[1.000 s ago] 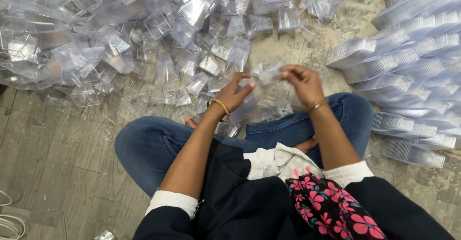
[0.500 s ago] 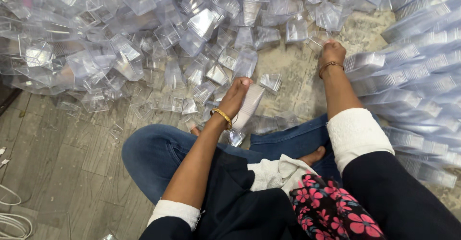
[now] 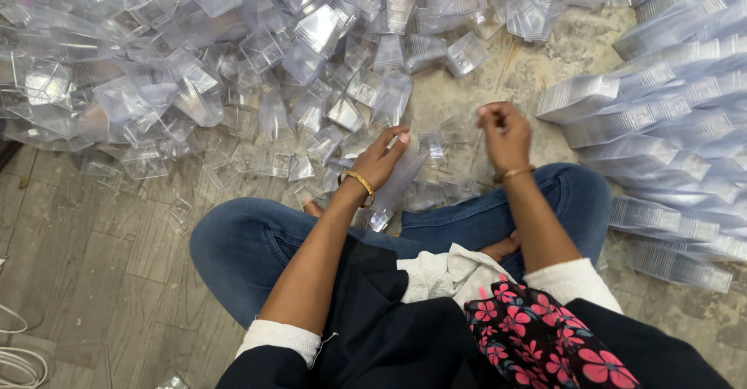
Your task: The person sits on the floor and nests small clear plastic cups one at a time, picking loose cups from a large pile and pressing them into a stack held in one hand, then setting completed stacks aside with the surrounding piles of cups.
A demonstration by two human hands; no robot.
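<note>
Two hands are working: the left hand (image 3: 383, 158) is gripping a nested stack (image 3: 403, 177) above the lap, while the right hand (image 3: 504, 134) is pinching something unclear. The stack may slip apart if squeezed unevenly.

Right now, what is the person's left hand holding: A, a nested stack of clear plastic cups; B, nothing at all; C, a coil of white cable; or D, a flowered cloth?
A: the left hand grips a nested stack of clear plastic cups that slants down toward the knee, while the right hand is raised apart from it, fingers pinched together.
</note>
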